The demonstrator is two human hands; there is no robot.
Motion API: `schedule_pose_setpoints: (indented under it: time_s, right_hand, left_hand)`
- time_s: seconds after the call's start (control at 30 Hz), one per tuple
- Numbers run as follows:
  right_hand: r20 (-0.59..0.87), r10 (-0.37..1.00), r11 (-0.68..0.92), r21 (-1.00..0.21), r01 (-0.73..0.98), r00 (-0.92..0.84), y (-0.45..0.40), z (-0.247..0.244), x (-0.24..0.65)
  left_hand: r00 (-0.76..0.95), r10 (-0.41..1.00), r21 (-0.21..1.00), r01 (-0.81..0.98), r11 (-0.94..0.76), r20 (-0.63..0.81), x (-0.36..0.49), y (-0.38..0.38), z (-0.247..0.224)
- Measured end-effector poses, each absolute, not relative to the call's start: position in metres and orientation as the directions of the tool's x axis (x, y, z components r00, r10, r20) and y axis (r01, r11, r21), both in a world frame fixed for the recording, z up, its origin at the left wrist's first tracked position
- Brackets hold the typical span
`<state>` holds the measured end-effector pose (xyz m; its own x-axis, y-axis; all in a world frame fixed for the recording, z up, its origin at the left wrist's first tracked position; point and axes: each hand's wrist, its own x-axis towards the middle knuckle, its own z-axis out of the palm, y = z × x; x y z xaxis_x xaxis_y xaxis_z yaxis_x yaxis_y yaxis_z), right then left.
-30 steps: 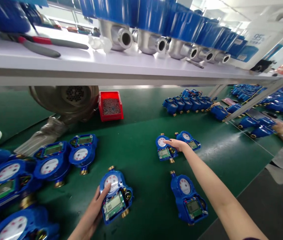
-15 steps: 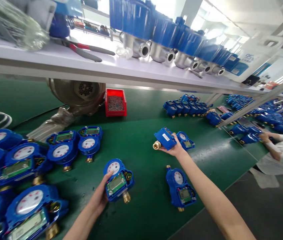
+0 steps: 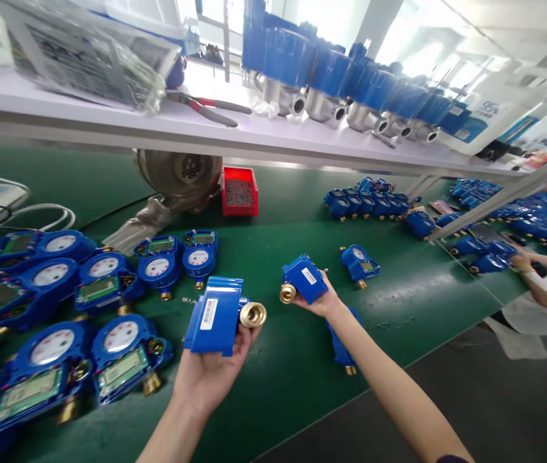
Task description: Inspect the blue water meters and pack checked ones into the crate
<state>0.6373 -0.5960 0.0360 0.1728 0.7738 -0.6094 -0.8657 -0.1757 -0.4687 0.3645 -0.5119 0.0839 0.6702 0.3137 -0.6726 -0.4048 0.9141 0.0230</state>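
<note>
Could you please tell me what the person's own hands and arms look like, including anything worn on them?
The left hand and right hand are ungloved, and no watch or bracelet shows. The left forearm is bare as far as the view goes; the right forearm is bare down to a dark edge, probably a sleeve.
</note>
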Motion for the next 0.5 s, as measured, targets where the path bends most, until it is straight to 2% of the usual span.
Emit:
schedule_pose_setpoints:
  time_s: [0.1,0.17,0.3,0.4,0.5]
  right_hand:
    - [-0.61,0.772,-0.122,-0.417,-0.901,0.177,-0.593,0.03,0.625]
    - [-0.604,0.78,-0.106,-0.39,-0.915,0.167,-0.592,0.027,0.618]
    - [-0.584,0.798,-0.1,-0.378,-0.92,0.153,-0.594,0.017,0.611]
    - [-0.517,0.85,-0.123,-0.379,-0.917,0.099,-0.594,0.009,0.608]
    - [-0.497,0.865,-0.188,-0.438,-0.879,0.063,-0.587,-0.001,0.609]
  left_hand:
    - [0.639,0.349,0.042,-0.444,0.895,-0.686,0.356,-0.507,0.082]
    - [0.581,0.399,0.102,-0.476,0.874,-0.71,0.352,-0.502,0.071]
    - [0.458,0.539,0.332,-0.458,0.825,-0.707,0.346,-0.49,0.03]
    - [0.377,0.631,0.48,-0.424,0.768,-0.678,0.341,-0.485,-0.006]
    - [0.336,0.674,0.585,-0.336,0.738,-0.658,0.336,-0.483,-0.04]
